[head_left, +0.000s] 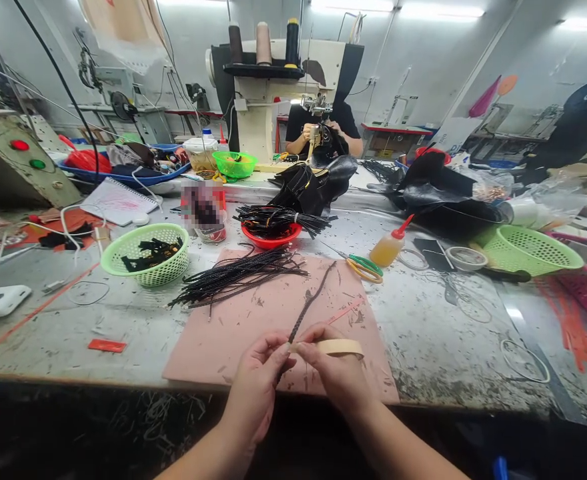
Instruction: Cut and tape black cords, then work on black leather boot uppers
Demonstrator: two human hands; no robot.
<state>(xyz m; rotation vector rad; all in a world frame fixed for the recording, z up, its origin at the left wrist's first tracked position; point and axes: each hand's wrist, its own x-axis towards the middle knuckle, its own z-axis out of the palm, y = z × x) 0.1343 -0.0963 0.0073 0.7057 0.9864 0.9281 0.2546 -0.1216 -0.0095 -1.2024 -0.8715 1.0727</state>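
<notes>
My left hand (263, 367) is closed on a thin dark braided cord (307, 303), near the front edge of the table. The cord's far end stretches away over a pink mat (253, 340). My right hand (336, 367) pinches at the same spot, its thumb and index fingertips meeting the left ones. A beige roll of tape (341, 347) is held in the right hand, partly hidden by the fingers. A bundle of black braided cords (243, 275) lies on the back of the mat. Scissors with green and yellow handles (366, 267) rest at its back right corner.
Behind the mat stands a red bowl (272, 241) under more black cords. Green baskets (146, 273) (531, 250) flank it. A glue bottle (387, 248) is near the scissors. Black leather pieces (318, 183) lie further back. Across the table a person works at a sewing machine (261, 113).
</notes>
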